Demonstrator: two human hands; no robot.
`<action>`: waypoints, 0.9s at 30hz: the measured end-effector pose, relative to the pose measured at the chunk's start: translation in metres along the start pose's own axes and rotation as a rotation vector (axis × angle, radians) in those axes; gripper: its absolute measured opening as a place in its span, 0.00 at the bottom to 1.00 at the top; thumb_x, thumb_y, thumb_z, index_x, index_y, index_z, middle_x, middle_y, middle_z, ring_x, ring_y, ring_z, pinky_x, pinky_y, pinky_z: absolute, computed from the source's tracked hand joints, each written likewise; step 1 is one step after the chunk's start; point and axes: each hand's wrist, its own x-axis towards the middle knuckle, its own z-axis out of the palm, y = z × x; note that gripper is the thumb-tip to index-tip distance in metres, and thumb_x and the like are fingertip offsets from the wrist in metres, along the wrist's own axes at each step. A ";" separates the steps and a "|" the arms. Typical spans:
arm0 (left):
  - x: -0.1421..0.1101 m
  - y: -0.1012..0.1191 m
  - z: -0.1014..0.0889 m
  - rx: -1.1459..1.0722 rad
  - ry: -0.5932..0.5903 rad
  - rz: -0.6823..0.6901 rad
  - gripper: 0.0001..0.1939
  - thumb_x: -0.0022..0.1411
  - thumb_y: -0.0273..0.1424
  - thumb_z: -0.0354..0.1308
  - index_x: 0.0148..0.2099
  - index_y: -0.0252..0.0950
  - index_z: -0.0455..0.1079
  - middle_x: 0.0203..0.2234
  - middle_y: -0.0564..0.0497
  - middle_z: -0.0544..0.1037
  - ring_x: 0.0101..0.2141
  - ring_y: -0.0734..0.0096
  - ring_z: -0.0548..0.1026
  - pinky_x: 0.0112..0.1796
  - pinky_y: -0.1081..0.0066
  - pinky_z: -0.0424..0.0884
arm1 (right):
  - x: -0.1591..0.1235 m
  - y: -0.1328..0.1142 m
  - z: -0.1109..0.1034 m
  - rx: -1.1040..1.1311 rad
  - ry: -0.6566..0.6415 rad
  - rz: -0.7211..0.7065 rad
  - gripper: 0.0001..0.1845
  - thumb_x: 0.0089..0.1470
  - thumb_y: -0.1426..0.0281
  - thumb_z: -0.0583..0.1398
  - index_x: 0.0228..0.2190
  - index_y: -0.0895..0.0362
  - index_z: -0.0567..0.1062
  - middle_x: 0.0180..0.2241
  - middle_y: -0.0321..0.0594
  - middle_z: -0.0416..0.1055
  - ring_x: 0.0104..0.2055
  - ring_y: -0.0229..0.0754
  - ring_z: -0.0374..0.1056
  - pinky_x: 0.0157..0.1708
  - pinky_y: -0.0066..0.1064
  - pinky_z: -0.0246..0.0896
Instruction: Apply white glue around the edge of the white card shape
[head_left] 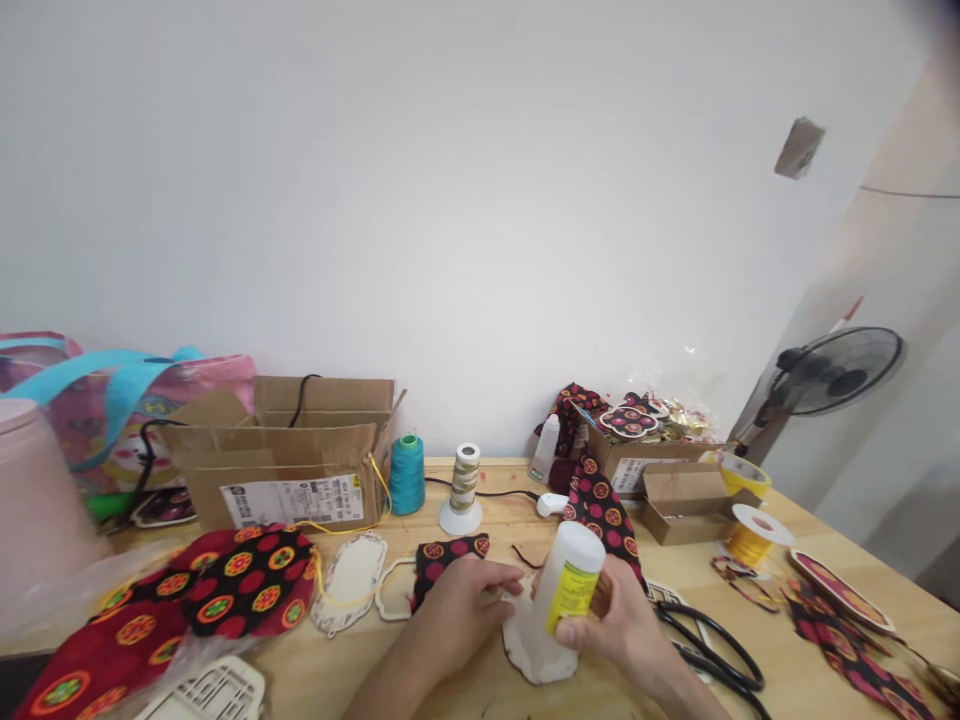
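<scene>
My right hand is wrapped round a white glue bottle with a yellow-green label, tipped nozzle-down over a flat white cut-out shape lying on the wooden table. My left hand rests on the left side of that shape, fingers curled and pressing it down. A scrap of black fabric with red dots lies just behind my left hand. Two white frame-shaped cut-outs lie to the left.
Black scissors lie right of my hand. Open cardboard boxes, a teal thread cone, a striped spool, yellow cord reels, patterned fabric pieces, a pink bag and a fan surround the spot.
</scene>
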 end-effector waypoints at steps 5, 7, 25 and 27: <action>0.000 0.002 0.001 0.000 -0.012 0.012 0.17 0.49 0.25 0.49 0.41 0.38 0.71 0.33 0.54 0.77 0.36 0.67 0.70 0.37 0.73 0.62 | 0.000 0.001 0.001 0.037 0.020 -0.017 0.17 0.34 0.69 0.67 0.31 0.59 0.71 0.28 0.38 0.72 0.31 0.44 0.67 0.32 0.32 0.60; 0.000 0.001 0.001 0.006 -0.007 0.009 0.16 0.49 0.25 0.49 0.40 0.39 0.72 0.33 0.54 0.77 0.36 0.67 0.70 0.38 0.73 0.62 | 0.000 0.001 0.000 0.030 -0.001 -0.018 0.17 0.34 0.69 0.67 0.30 0.59 0.71 0.27 0.38 0.72 0.31 0.43 0.66 0.31 0.31 0.59; 0.000 -0.001 0.000 0.078 0.010 -0.011 0.16 0.48 0.26 0.50 0.39 0.40 0.72 0.32 0.55 0.77 0.36 0.67 0.70 0.38 0.73 0.61 | -0.001 0.000 -0.002 0.040 -0.033 -0.013 0.17 0.33 0.72 0.67 0.31 0.59 0.71 0.27 0.38 0.71 0.31 0.43 0.65 0.31 0.32 0.59; 0.000 -0.003 0.001 0.087 0.034 -0.033 0.17 0.48 0.26 0.51 0.41 0.41 0.71 0.34 0.54 0.77 0.37 0.67 0.70 0.39 0.72 0.61 | 0.000 0.001 -0.003 0.033 -0.045 -0.019 0.17 0.33 0.72 0.67 0.31 0.59 0.71 0.28 0.38 0.71 0.31 0.43 0.65 0.32 0.32 0.59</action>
